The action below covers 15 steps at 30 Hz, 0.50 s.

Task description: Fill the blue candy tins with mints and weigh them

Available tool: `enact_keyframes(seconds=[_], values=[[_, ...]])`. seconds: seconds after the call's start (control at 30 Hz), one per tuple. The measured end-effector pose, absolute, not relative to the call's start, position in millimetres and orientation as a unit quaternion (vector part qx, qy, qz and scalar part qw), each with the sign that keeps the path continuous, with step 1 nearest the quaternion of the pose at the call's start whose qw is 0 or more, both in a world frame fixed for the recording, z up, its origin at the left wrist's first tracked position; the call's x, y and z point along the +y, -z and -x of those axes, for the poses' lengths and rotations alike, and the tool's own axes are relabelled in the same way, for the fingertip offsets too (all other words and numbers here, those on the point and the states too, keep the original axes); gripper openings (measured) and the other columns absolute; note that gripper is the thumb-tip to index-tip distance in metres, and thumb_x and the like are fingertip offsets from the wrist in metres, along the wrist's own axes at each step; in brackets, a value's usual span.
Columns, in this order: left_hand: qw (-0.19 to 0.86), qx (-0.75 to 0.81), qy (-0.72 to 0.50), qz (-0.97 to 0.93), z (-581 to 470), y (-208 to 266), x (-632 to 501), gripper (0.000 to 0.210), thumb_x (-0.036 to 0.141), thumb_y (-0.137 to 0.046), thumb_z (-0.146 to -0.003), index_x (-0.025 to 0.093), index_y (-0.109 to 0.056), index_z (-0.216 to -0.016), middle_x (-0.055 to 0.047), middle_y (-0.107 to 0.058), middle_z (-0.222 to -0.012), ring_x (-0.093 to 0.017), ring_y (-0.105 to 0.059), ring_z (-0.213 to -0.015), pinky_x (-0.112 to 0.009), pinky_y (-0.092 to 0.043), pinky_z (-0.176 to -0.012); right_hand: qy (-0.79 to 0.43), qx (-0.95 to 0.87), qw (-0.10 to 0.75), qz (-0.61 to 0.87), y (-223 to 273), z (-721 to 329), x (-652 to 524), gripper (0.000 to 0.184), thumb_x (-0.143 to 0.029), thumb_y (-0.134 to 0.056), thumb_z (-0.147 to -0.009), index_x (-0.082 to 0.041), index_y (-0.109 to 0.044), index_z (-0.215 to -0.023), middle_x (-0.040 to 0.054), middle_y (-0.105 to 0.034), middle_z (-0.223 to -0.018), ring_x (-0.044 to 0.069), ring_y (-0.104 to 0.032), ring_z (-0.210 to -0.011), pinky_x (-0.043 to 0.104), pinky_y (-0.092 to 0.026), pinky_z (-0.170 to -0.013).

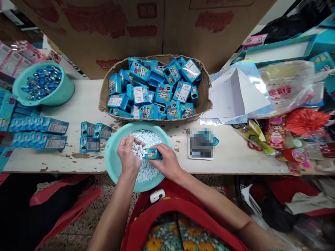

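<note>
My left hand (pixel 129 157) is cupped around a handful of small white candies (pixel 138 149). Between the fingers and thumb of my right hand (pixel 169 161) lies a small blue candy box (pixel 152 153), tilted on its side with one end against the candies in my left hand. Both hands are over a turquoise basin (pixel 111 153), where many more pale candies (pixel 146 172) lie loose. Behind the basin stands a cut-down cardboard box (pixel 206 101) heaped with similar blue boxes (pixel 164 93).
To the left are a turquoise bucket (pixel 59 94) of blue and silver pieces, three small boxes (pixel 89 144) and rows of boxes (pixel 53 142). On the right lie a blurred-out flat item (pixel 201 143), white sheets (pixel 230 94) and candy bags (pixel 276 132). A large carton (pixel 162 38) rises behind.
</note>
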<state>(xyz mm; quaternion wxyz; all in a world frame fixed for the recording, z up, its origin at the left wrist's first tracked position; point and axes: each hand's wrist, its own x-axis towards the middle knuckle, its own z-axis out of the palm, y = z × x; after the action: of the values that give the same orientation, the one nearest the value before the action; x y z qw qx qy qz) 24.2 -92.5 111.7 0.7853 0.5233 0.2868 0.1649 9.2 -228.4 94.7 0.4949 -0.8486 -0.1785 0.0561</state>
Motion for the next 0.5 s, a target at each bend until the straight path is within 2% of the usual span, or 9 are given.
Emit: enact_keyframes(seconds=[0.27, 0.4, 0.5], values=[[0.770, 0.269, -0.184, -0.548, -21, -115, -103, 0.024, 0.038, -0.061, -0.081, 0.017, -0.050, -0.075, 0.004, -0.054, -0.060, -0.011, -0.056, -0.053, -0.025, -0.048, -0.057, -0.050, -0.163, 0.491, 0.854, -98, -6, -234, 0.029, -0.025, -0.072, -0.077, -0.023, -0.061, -0.103, 0.0040, -0.066, -0.101, 0.024, -0.060, -0.097, 0.036, -0.041, -0.083], [0.767, 0.252, -0.187, -0.559, -19, -117, -108, 0.022, 0.036, -0.058, -0.084, 0.017, -0.052, -0.074, 0.004, -0.051, -0.051, -0.013, -0.058, -0.054, -0.027, -0.050, -0.063, -0.040, -0.162, 0.497, 0.851, -96, -7, -236, 0.029, -0.024, -0.072, -0.077, -0.023, -0.060, -0.103, 0.0042, -0.066, -0.101, 0.024, -0.060, -0.098, 0.036, -0.040, -0.084], [0.776, 0.246, -0.183, -0.552, -18, -118, -110, 0.021, 0.035, -0.058, -0.084, 0.016, -0.053, -0.075, 0.003, -0.053, -0.055, -0.013, -0.058, -0.055, -0.027, -0.050, -0.063, -0.041, -0.156, 0.499, 0.852, -96, -6, -237, 0.033, -0.022, -0.076, -0.073, -0.022, -0.061, -0.102, 0.0037, -0.066, -0.101, 0.024, -0.060, -0.097, 0.035, -0.040, -0.084]])
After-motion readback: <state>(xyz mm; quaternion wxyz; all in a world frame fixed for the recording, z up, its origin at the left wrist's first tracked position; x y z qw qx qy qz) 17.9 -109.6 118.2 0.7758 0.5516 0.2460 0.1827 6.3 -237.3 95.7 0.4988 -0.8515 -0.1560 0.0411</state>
